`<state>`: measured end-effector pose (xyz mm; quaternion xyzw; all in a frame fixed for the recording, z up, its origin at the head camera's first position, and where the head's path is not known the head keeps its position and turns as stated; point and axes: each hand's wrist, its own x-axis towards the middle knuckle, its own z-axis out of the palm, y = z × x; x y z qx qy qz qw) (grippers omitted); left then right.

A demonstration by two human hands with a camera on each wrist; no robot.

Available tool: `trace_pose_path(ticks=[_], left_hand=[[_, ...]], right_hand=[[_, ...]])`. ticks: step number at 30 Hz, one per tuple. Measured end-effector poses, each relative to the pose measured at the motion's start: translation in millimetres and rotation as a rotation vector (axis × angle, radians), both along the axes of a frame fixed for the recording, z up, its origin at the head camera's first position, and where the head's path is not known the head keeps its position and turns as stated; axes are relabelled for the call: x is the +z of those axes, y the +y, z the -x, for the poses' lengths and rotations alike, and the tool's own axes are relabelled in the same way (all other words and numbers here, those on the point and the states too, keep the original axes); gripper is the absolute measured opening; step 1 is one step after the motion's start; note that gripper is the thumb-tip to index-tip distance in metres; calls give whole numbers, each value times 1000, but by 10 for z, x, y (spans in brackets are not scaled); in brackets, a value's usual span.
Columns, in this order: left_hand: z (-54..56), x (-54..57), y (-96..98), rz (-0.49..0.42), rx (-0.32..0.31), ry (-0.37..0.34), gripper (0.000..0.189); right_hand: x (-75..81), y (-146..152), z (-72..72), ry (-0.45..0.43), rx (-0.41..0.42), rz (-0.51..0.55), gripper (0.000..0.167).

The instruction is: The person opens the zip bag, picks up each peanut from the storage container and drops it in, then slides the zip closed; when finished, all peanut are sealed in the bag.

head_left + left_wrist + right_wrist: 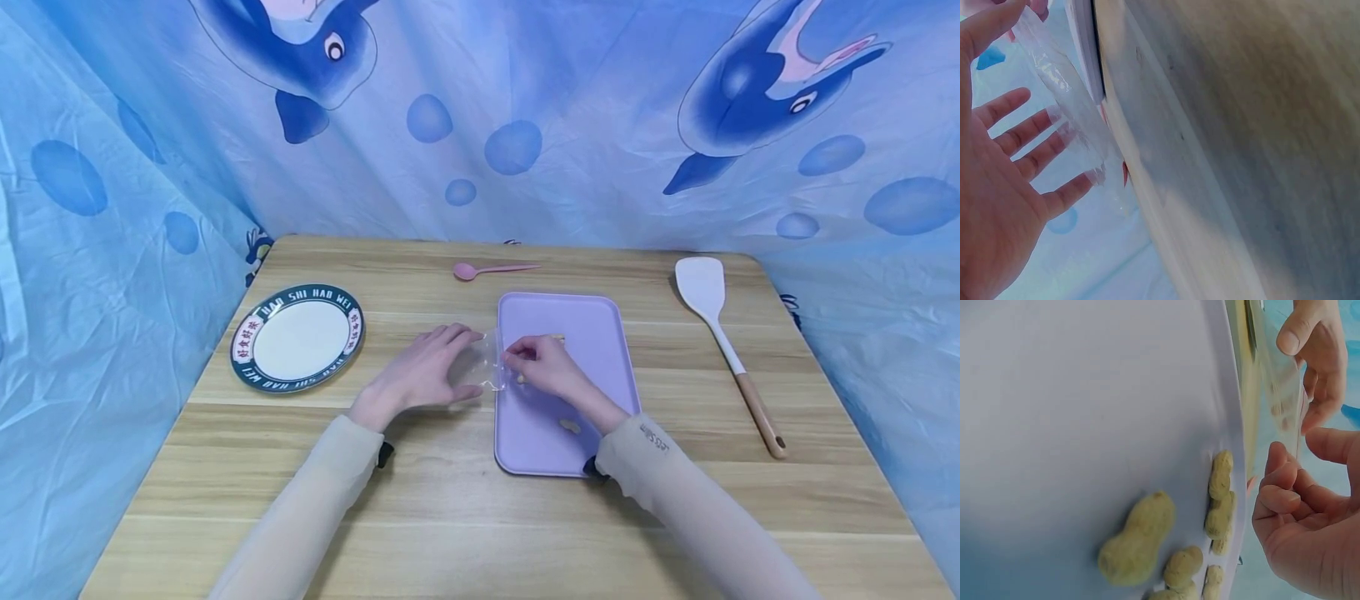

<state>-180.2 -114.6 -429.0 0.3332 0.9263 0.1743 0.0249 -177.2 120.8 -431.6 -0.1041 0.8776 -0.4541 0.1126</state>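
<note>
Blue dolphin-printed fabric (465,83) borders the counter (450,525). Near its left edge we locate one plate (300,340); a stretch of wood separates it from the left hand (420,367), spread wide, fingers touching one clear bag (1063,81). One pink spoon (465,272) lies behind. We find the right hand's (551,365) curled fingers at the bag's tray-side edge; whether they grip, we cannot tell. One purple tray (592,350) below carries at least six peanuts (1138,540). One turner (701,287) lies apart, far right.
</note>
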Motion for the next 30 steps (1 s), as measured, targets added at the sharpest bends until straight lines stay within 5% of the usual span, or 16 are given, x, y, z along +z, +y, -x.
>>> trace_pose_path(ticks=[12, 19, 24, 30], left_hand=[[-10, -29, 40, 30, -13, 21, 81], [-33, 37, 118, -29, 0, 92, 41], [-62, 78, 219, -185, 20, -60, 13], [-53, 52, 327, -339, 109, -248, 6]], right_hand=[[-51, -51, -9, -58, -32, 54, 18], [-42, -84, -26, -62, -68, 75, 16], [-32, -102, -28, -60, -97, 71, 15], [-25, -122, -42, -24, -104, 77, 15]])
